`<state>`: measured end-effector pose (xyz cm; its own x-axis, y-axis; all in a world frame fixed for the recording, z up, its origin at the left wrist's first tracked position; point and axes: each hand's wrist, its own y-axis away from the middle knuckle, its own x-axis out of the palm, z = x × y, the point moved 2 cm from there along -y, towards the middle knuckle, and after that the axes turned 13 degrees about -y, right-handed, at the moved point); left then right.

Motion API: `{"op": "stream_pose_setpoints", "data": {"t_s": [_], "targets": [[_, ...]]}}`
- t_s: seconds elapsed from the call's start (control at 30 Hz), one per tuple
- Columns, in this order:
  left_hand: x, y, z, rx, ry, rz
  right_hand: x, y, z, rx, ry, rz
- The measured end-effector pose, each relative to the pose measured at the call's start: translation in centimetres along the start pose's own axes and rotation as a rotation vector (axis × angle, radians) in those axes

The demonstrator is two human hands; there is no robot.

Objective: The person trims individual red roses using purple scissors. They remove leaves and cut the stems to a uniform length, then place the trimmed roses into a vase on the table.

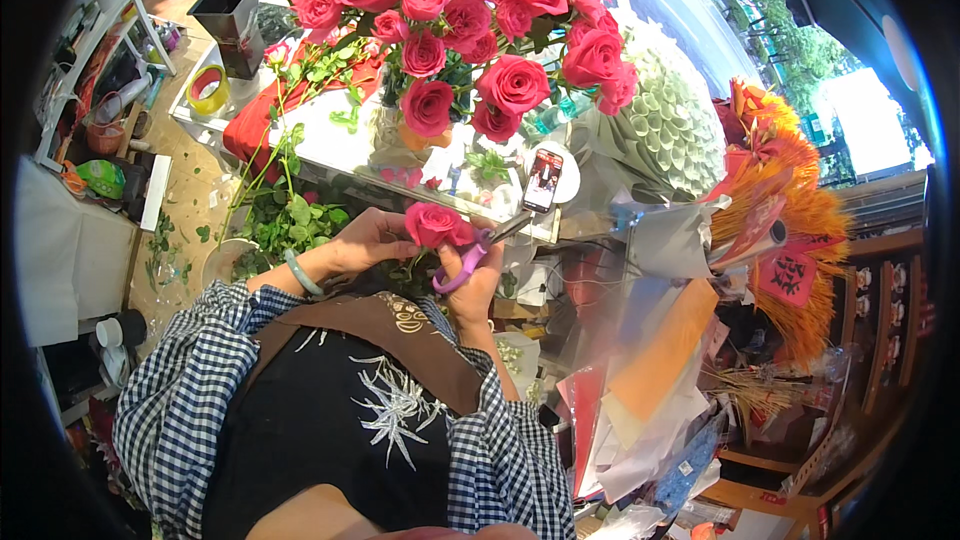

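Note:
In front of my chest, a deep pink rose bloom [433, 224] sits between my two hands. My left hand [371, 244], with a pale green bangle at its wrist, pinches the bloom's near edge from the left. Purple-handled scissors [466, 266] are held in my right hand [480, 289], their metal blades angled up and away to the right. The right thumb also lies against the underside of the rose. The rose's stem runs down below the hands, mostly hidden.
A large bunch of pink roses [465, 22] stands on the white table [330, 136]. A phone [543, 180] leans at its right edge. Green cut stems [292, 217] lie to the left, above a leaf-filled bin [221, 261]. Wrapping paper [660, 360] and orange dried stalks [780, 157] crowd the right.

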<state>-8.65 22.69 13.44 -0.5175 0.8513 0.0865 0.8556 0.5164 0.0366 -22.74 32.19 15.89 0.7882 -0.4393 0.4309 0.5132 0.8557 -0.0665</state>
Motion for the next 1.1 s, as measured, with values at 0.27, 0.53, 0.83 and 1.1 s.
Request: {"op": "stream_pose_setpoints", "data": {"t_s": [0.27, 0.53, 0.83, 1.1], "targets": [[1.5, -0.2, 0.2, 0.040, -0.044, -0.170, -0.2, 0.2, 0.4, -0.040, 0.060, -0.055], [1.1, 0.2, -0.3, 0.107, -0.284, -0.541, 0.8, 1.8, 0.5, -0.056, 0.086, 0.214], [0.8, 0.6, -1.1, 0.484, -0.769, -0.769, 1.6, 0.8, 0.8, -0.024, 0.148, 0.120], [2.0, 0.5, -1.1, 0.481, -0.626, -0.717, 3.1, 0.3, 0.9, -0.213, 0.163, 0.111]]}}
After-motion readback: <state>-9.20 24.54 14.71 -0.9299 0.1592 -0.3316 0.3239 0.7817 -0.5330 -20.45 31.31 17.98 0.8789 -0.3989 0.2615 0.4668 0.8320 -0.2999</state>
